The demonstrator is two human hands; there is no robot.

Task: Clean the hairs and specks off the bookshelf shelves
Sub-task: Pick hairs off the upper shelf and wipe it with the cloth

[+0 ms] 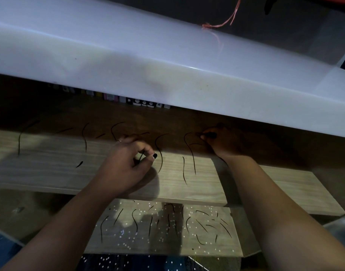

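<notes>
Several long dark hairs (184, 169) lie across the light wooden upper shelf (50, 169). My left hand (128, 163) rests on this shelf with its fingers curled, pinching a dark hair between thumb and fingertips. My right hand (216, 141) reaches deeper into the shadow under the white top and pinches the end of another hair. The lower shelf (167, 245) below carries several more hairs (135, 222) and many white specks (128, 239).
A glossy white top board (148, 65) overhangs the shelf, with a pink string (220, 24) lying on it. A row of small book spines or boxes (144, 102) stands at the back of the upper shelf. A speckled dark floor (128, 263) shows below.
</notes>
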